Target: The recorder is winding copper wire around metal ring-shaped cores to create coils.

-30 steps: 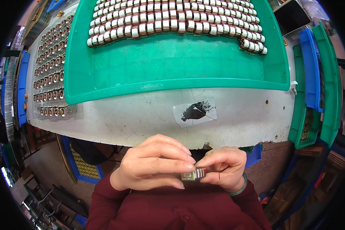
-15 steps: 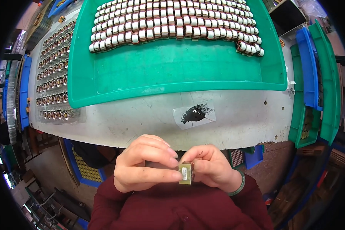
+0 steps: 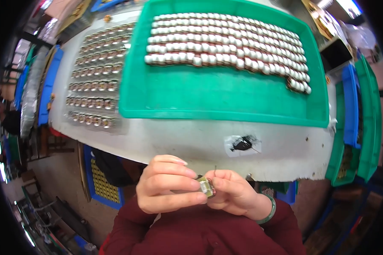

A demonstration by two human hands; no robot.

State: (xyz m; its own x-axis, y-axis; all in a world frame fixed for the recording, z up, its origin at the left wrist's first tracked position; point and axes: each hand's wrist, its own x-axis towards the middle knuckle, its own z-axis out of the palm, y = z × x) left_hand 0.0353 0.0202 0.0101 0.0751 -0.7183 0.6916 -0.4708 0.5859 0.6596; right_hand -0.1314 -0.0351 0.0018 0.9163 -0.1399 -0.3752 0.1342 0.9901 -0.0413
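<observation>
Small square metal component [image 3: 205, 186], lower centre of frame, close to the chest, below the near edge of the table [image 3: 183, 146]. Pinched between fingertips of both hands: left hand [image 3: 168, 183] curled shut around its left side, right hand [image 3: 234, 193] closed on its right side, green bangle [image 3: 269, 209] at the wrist. Green tray [image 3: 225, 95] on the table above, rows of silver-capped cylindrical parts [image 3: 225, 49] along its far half. Further rows of similar parts [image 3: 95, 80] at upper left. Black smudge [image 3: 242, 144] on the table's near edge.
</observation>
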